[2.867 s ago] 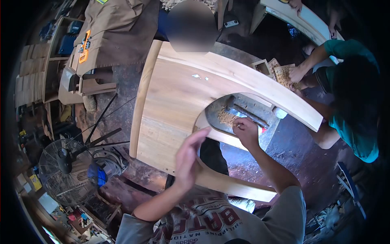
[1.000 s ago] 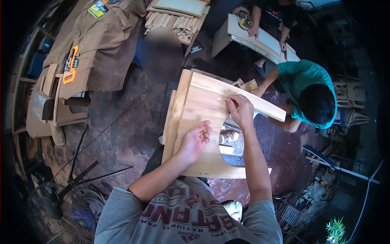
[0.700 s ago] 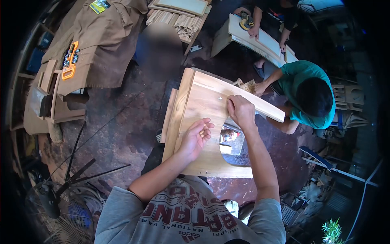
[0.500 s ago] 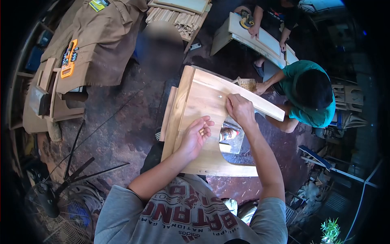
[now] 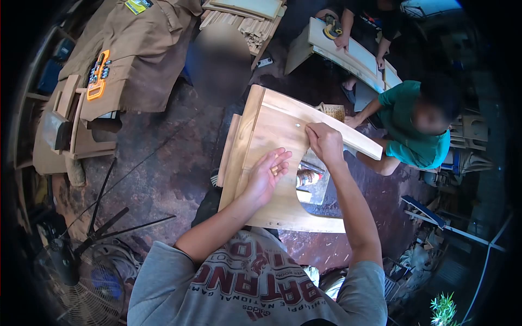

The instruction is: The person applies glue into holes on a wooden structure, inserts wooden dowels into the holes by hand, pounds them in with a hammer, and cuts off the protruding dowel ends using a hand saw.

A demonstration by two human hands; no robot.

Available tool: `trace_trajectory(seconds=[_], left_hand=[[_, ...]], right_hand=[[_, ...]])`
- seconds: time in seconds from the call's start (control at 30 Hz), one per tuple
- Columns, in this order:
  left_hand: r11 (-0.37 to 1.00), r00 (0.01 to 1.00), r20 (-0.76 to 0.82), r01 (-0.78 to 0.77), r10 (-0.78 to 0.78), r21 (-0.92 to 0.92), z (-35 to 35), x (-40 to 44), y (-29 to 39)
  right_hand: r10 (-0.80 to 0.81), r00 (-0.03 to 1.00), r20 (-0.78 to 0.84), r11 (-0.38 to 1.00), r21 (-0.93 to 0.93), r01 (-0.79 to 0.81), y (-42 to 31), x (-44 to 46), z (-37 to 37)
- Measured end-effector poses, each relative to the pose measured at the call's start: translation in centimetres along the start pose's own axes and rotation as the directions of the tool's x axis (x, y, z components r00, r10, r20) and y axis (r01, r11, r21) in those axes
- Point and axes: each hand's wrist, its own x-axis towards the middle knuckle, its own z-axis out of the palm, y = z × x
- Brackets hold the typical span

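Note:
A pale wooden furniture piece (image 5: 272, 130) with a curved cutout stands tilted in front of me. My left hand (image 5: 266, 176) is palm up above it, fingers curled around small light-coloured wooden dowels (image 5: 274, 170). My right hand (image 5: 326, 142) is closed in a pinch at the panel, close to its top rail (image 5: 348, 136); whatever sits between its fingertips is hidden. Just left of the right fingertips is a small white spot (image 5: 297, 125) on the wood. Through the cutout a bottle with a printed label (image 5: 308, 177) shows.
A co-worker in a green shirt (image 5: 413, 127) sits at the right, near a bead-like tray (image 5: 333, 112). Another person's hand rests by a yellow sander (image 5: 331, 30) on a panel. A standing fan (image 5: 81, 277) is at lower left; an orange tool set (image 5: 99, 76) lies on brown cloth.
My right hand has shifted slightly right along the panel. The left hand has tilted a little, showing more of the dowels. The green-shirted co-worker's head has lifted and turned.

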Motion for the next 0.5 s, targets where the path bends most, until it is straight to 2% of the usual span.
trace_trajectory(seconds=[0.07,0.1,0.17,0.2,0.27,0.37,0.5], left_hand=[[1.000,1.000,0.000,-0.002,0.002,0.004,-0.2,-0.1,0.1],[1.000,1.000,-0.003,0.004,-0.004,0.007,-0.2,0.0,0.1],[1.000,1.000,0.017,-0.004,0.004,-0.003,-0.6,0.0,0.0],[1.000,0.999,0.041,0.000,0.000,0.000,-0.8,-0.1,-0.1],[1.000,1.000,0.020,-0.010,0.010,0.005,-0.7,0.0,-0.4],[0.999,1.000,-0.006,-0.026,0.026,0.022,-0.1,-0.2,-0.5],[0.998,0.999,0.010,-0.034,0.034,0.043,0.1,-0.4,-0.5]], right_hand=[[0.227,0.969,-0.097,0.971,0.106,-0.216,-2.1,-0.6,-1.3],[0.213,0.973,-0.093,0.973,0.107,-0.203,-3.4,-1.0,-1.9],[0.308,0.950,-0.059,0.882,0.393,-0.261,-6.6,-2.2,-2.6],[0.312,0.948,-0.060,0.880,0.395,-0.264,-8.1,-2.2,-3.0],[0.132,0.991,-0.010,0.925,0.360,-0.120,-10.6,-1.9,-3.4],[0.189,0.981,-0.046,0.935,0.315,-0.165,-11.3,-3.0,-1.7],[0.165,0.983,-0.080,0.956,0.260,-0.139,-11.7,-3.3,-0.8]])
